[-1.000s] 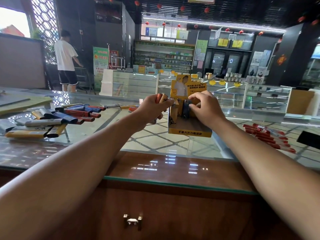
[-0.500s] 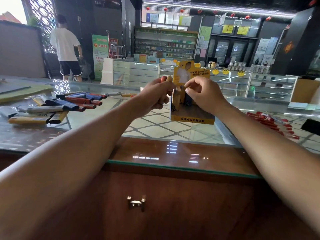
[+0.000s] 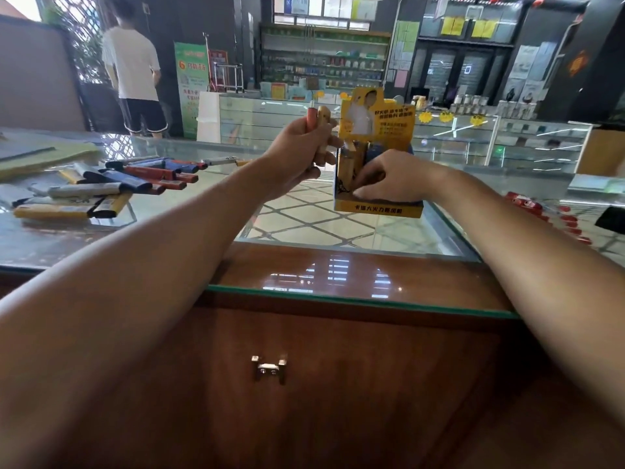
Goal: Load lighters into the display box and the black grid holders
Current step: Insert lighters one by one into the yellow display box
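A yellow display box [image 3: 378,209] with a tall printed back card stands on the glass counter [image 3: 189,238]. A few lighters stand in its back rows. My left hand [image 3: 297,154] is raised just left of the box and grips a small bunch of lighters [image 3: 318,120], one red and one yellow showing on top. My right hand [image 3: 392,179] is down inside the box, fingers curled and pressing on a yellow lighter [image 3: 348,164] there. A pile of loose lighters [image 3: 111,184] in blue, red, yellow and silver lies at the left.
Red lighters [image 3: 554,214] lie in a row at the right, beside a black object [image 3: 612,218] at the frame edge. Flat yellow-green boards [image 3: 44,157] lie at the far left. A person in a white shirt [image 3: 132,69] stands beyond the counter. Wooden drawer front [image 3: 270,370] below.
My right hand has dropped from the top of the box down into it. My left hand has lifted its bunch of lighters higher. The camera has tilted down slightly.
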Demonstrator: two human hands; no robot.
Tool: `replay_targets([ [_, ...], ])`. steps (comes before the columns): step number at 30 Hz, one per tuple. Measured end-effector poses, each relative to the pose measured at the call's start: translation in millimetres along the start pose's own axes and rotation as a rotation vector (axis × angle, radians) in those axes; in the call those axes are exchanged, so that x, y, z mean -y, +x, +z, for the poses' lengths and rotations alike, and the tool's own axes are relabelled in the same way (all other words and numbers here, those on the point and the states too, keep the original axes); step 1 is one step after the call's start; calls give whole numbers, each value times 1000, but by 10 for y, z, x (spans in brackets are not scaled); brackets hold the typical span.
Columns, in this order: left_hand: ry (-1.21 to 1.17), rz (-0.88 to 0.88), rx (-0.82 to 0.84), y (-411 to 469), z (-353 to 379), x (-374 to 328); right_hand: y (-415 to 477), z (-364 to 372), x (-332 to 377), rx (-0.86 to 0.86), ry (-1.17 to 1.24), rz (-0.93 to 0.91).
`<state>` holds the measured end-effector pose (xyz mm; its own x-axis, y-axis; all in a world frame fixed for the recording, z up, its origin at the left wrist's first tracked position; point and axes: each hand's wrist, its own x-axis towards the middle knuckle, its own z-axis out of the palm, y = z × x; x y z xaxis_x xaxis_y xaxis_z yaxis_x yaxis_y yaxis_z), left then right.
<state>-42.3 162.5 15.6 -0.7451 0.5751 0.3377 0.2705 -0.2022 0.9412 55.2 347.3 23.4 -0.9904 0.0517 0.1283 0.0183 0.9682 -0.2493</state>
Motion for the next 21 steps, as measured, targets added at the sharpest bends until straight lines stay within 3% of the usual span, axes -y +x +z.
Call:
replay_targets([
  [6,95,92,-83,70,-10,-11,-50,-29,79,21,48,-11],
  [14,199,267,-52,58,21,-61,-88,-58,160,49,51,-48],
  [21,496,460,-46,118,-31,-35,-67,-93,147,-244,172,-73],
])
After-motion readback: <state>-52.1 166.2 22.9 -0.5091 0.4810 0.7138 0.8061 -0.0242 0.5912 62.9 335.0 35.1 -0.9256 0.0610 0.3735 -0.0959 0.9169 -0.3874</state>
